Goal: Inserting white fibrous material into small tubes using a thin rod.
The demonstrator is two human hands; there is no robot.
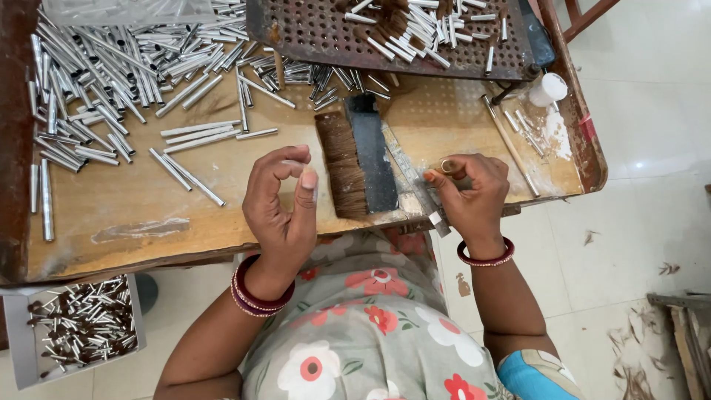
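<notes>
- Your left hand [285,204] hovers curled and empty over the wooden worktop [148,211].
- Your right hand [468,194] pinches a small metal ring [447,166] beside the black-backed bristle brush [359,157].
- Shiny metal tubes [111,67] lie heaped left.
</notes>
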